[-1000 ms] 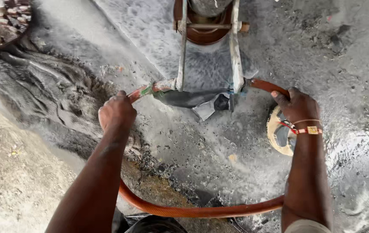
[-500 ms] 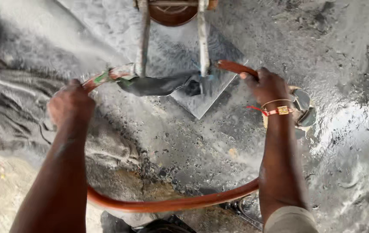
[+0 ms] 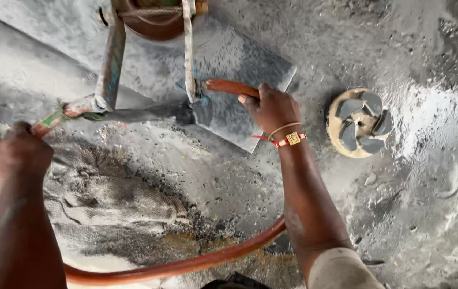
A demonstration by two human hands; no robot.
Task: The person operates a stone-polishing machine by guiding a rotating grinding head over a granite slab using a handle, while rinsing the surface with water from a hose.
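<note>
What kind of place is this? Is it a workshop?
Probably a stone-polishing workshop floor: grey slurry coats the ground, a stone slab lies under a hand-steered machine, and a round grinding disc sits nearby.

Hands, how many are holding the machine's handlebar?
2. The left hand grips the handle's left end, low at the picture's left side. The right hand grips the orange right end, beside the grey stone slab. No other hands show.

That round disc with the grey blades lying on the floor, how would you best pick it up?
Hedged: take the disc by its tan outer rim, coming from above with fingers on opposite edges. It lies flat, blades up, apart from the right hand and the slab, so the rim looks free all round.
</note>
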